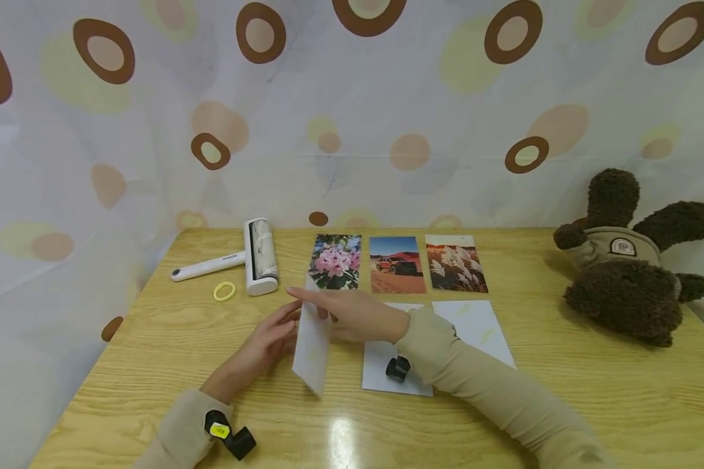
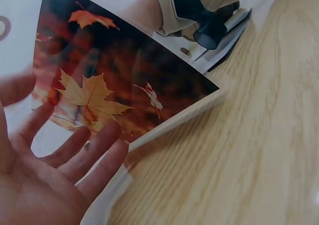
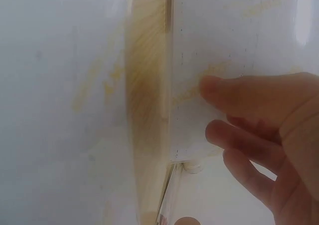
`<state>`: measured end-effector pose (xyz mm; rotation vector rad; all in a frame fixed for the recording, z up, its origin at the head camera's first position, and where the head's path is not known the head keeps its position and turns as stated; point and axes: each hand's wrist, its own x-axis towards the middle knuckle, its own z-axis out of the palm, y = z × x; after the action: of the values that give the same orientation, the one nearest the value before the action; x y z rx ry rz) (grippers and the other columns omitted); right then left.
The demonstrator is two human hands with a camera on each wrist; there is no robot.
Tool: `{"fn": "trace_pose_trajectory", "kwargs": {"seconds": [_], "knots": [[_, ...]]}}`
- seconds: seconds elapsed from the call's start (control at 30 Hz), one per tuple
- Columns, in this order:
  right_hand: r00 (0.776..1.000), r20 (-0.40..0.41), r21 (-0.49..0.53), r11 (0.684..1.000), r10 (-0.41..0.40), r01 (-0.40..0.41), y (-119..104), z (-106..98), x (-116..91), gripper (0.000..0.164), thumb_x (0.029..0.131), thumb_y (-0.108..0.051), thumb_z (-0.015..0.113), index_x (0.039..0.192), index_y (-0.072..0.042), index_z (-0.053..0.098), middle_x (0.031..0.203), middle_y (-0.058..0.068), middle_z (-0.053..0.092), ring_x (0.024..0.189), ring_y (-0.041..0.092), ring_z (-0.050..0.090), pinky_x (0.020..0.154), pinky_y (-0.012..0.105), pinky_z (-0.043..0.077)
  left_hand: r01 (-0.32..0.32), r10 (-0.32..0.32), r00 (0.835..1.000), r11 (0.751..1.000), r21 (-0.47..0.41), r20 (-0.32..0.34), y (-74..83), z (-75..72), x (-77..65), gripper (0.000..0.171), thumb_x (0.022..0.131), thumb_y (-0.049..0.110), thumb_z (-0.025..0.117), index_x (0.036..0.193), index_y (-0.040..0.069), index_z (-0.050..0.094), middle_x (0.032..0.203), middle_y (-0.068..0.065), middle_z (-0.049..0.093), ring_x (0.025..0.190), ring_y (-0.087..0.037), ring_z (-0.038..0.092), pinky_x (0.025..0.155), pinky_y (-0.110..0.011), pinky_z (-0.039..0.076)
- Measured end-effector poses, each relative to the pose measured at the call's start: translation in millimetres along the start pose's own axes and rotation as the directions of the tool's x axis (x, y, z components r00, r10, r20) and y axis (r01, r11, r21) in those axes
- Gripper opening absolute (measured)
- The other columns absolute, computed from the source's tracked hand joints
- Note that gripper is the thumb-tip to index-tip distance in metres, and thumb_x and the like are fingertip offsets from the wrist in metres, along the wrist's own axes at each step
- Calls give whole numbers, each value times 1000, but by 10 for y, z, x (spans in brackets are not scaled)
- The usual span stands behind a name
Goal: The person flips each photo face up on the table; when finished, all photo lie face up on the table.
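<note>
Maple-leaf photo card point(image 1: 312, 355) is upright on edge over the table point(image 1: 563, 391), between the hands; leaf print faces left, white back faces right. Yellow marks on back, unreadable.
Left hand point(image 1: 272, 335): fingers spread beside the print side, no grip.
Right hand point(image 1: 360, 316): index across the card's upper edge; can't tell if it pinches.
Two white cards point(image 1: 372, 365) lie flat to the right, faint yellow print, illegible.
Row behind: pink-flower photo point(image 1: 336, 260), orange-truck photo point(image 1: 397, 264), reed photo point(image 1: 456, 260).
White roller point(image 1: 262, 257): dark lettering on handle, too small. Yellow ring point(image 1: 224, 291) beside it. Left wrist camera: yellow label point(image 1: 220, 430), text unclear. Brown plush point(image 1: 628, 293), far right: badge point(image 1: 623, 246), unreadable.
</note>
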<state>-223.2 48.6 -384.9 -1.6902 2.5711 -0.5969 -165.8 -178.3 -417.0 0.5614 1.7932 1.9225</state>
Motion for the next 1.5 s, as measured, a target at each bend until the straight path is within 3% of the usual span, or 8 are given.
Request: {"fn": "trace_pose_trajectory", "kwargs": {"seconds": [0.2,0.37,0.53,0.7,0.97,1.1,1.23,1.5], "knots": [[998,-61,49,999,25,-22,-46,-68,-42,50,100,-11,49,149,-14,34,122,8,64,86,12,61,78,25,52,-119,112,992,983,137,52,-41,39,26,58,101,8,42,151,-6,15,153,-34,17,123,-9,49,97,-23,46],[993,-12,181,977,119,-115,-103,-141,-111,42,105,-20,38,146,-12,36,112,4,64,92,12,61,82,28,51,-198,186,980,940,278,70,-55,97,48,62,96,6,55,149,-3,24,152,-28,25,126,-24,46,100,-24,45],[984,23,267,948,174,-174,-114,-169,-197,53,103,-42,35,146,-12,31,105,1,62,85,12,60,72,24,49,-169,161,986,903,395,54,-14,193,46,67,92,10,62,150,8,28,153,-17,31,125,-39,47,98,-40,47],[979,51,293,934,199,-206,-107,-191,-275,84,92,-69,27,150,-8,26,105,0,60,79,12,58,67,23,49,-204,200,978,831,517,63,-24,233,50,71,88,8,66,149,9,31,152,-15,32,128,-38,46,96,-48,47],[968,88,303,919,236,-251,-113,-225,-399,69,100,-47,42,152,-7,21,122,7,58,82,14,61,73,26,50,-175,194,980,745,644,42,-29,275,42,73,85,24,72,148,15,37,156,-14,26,143,-39,24,109,-65,25],[971,83,287,928,224,-238,-125,-232,-455,65,101,-37,46,152,-5,23,136,12,52,90,12,60,76,27,50,-174,190,981,727,664,48,-40,273,43,72,85,26,72,147,13,38,157,-13,25,144,-38,21,109,-65,22],[976,79,275,937,201,-215,-122,-211,-499,65,101,-35,48,151,-2,23,107,5,63,78,9,58,68,24,49,-157,176,984,710,687,43,-52,260,51,69,87,27,71,147,11,40,157,-10,26,145,-36,22,110,-63,23],[964,142,248,934,227,-257,-108,-124,-521,71,96,-36,57,148,3,28,68,-5,56,57,2,48,54,20,41,-158,181,982,639,753,53,-86,235,51,64,88,28,69,142,6,45,156,-13,29,142,-40,26,108,-65,27]]}}
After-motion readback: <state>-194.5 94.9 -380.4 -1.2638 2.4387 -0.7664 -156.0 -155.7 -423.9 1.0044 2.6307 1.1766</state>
